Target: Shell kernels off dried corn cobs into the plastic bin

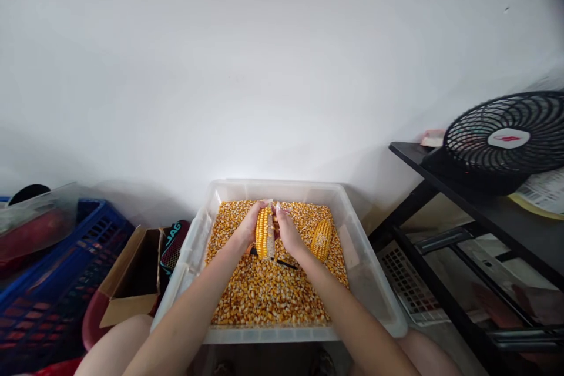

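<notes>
Corn cob (265, 232), partly stripped along one side, stands nearly upright over the middle of a clear tub (379, 282) full of loose kernels (268, 294). Both hands close around it from either side: the left hand (249, 227) wraps the cob's left flank with fingers curled over the top, and the right hand (287, 229) presses against its right flank, fingertips up near the tip. A second cob (321, 238) lies on the kernels just to the right, apart from the hands. A thin dark tool (282, 262) rests on the kernels beneath the wrists. Left of the tub sit a cardboard box (132, 282) and a blue crate (57, 288); a black fan (506, 141) stands on a shelf (462, 188) to the right.
</notes>
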Available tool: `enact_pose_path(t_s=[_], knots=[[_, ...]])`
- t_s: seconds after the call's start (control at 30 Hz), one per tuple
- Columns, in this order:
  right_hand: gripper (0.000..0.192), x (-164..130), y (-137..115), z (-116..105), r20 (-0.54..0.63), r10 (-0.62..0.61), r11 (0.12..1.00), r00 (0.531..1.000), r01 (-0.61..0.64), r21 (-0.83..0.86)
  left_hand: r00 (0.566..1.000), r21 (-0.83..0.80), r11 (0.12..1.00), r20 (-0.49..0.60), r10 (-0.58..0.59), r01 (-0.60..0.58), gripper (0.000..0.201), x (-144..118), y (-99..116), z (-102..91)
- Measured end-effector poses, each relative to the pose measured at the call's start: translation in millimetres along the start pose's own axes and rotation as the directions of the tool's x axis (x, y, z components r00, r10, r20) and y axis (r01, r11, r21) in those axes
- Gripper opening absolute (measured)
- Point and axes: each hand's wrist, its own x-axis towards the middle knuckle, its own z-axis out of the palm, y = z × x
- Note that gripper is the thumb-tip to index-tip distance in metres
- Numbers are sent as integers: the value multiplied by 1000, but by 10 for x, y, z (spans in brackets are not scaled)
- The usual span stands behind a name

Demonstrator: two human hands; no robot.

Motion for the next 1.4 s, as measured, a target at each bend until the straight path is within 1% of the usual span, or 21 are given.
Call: enact_pose_path(t_s=[0.07,0.13,0.2,0.27,0.37,0.47,0.57,0.67,0.77,0.87,1.0,1.07,1.13,1.2,1.27,1.33,1.4], knots=[[59,5,-38,-21,6,-15,996,1000,16,-87,999,39,998,23,40,-41,35,34,-7,13],[56,-5,-71,-27,19,-40,985,999,43,-168,993,97,989,47,111,-115,35,74,-25,9],[54,-20,-81,-17,25,-45,983,999,49,-176,980,157,969,75,183,-193,34,110,-55,-5],[56,-32,-66,1,16,-37,991,999,39,-130,969,207,948,100,225,-242,32,134,-92,-17],[58,-39,-19,27,-26,-58,993,998,55,-109,962,242,932,115,249,-270,32,139,-139,-13],[61,-42,28,42,-78,-97,985,992,85,-148,955,259,920,117,271,-293,34,121,-161,-8],[63,-45,66,46,-94,-106,984,990,91,-156,948,301,899,100,301,-317,32,114,-165,-27],[61,-53,80,41,-110,-111,982,988,91,-166,950,321,894,93,298,-312,29,130,-170,-54],[59,-68,58,38,-127,-105,979,986,80,-189,960,290,916,93,262,-278,28,145,-179,-62],[60,-75,14,33,-144,-85,982,986,58,-182,976,205,955,66,206,-215,29,140,-183,-48],[62,-38,-22,18,-121,-37,996,992,27,-83,994,96,989,40,105,-109,33,119,-170,-33],[63,-5,-26,11,-90,9,1000,996,-7,14,996,51,995,-8,84,-84,33,116,-151,-32],[64,20,-29,8,-45,59,993,997,-54,105,993,15,995,-64,104,-103,33,123,-123,-38],[61,28,-38,8,11,70,990,997,-71,122,984,-14,989,-103,147,-149,32,141,-88,-54],[53,17,-51,10,79,20,997,997,-26,75,968,-38,975,-131,214,-220,31,164,-50,-85],[50,0,-62,15,142,-39,999,989,34,38,942,-55,952,-167,290,-303,29,185,-13,-122],[50,-9,-67,20,160,-59,998,985,54,33,919,-71,931,-204,337,-357,27,197,17,-154]])
